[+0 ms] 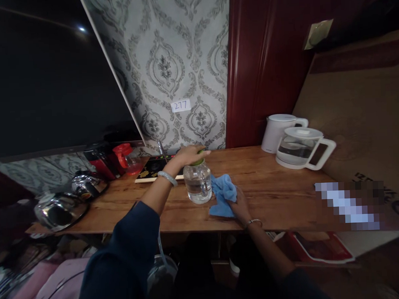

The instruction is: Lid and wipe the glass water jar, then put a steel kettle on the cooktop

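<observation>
The right hand is closed on a bunched blue cloth, fingers mostly hidden in its folds, and holds it against or just beside the right side of a clear glass jar. The jar stands upright on the wooden counter, within easy reach of both hands, with clear liquid inside. The left hand lies over its green lid, fingers nearly straight (whether they grip the rim, I cannot tell), probably to steady the jar from above and leave its side free. Behind it sits a black panel with a tap. Farther right, a glass kettle stands before a white kettle, their handles turned outward, perhaps for easy lifting.
</observation>
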{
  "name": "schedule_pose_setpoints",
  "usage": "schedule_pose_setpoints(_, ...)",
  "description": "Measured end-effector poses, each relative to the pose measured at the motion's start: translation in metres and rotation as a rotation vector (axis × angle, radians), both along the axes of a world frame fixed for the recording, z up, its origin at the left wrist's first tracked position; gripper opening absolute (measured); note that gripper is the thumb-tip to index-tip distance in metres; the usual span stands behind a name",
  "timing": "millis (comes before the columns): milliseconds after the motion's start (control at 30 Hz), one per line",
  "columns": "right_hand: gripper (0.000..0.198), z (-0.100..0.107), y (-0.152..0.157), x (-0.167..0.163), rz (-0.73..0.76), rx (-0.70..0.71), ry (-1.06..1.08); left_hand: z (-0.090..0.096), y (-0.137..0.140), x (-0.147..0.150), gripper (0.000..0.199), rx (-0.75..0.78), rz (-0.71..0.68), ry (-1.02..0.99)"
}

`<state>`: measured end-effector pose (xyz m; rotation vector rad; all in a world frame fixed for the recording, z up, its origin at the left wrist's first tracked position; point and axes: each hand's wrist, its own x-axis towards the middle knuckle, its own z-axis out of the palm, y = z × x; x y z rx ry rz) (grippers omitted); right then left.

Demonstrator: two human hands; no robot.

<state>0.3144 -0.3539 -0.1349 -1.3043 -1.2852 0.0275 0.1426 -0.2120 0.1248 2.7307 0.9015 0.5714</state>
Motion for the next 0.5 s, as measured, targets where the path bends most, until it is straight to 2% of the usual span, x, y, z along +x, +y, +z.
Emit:
schedule_pose_setpoints(133, 0.042, 0.002, -0.001, 0.000, 0.014, -0.019, 0.020, 0.000, -0.006, 0.000, 0.056, 0.022, 0.033, 0.021)
schedule_pose_setpoints(333, 0.043, 0.006, -0.004, -0.001, 0.035, -0.020, 0.049, 0.005, -0.017, 0.000, 0.057, 0.096, 0.053, 0.188)
schedule_pose_setpoints(500, 0.044, 0.008, -0.006, -0.002, 0.051, -0.027, 0.070, 0.009, -0.024, 0.000, 0.052, 0.097, 0.079, 0.181)
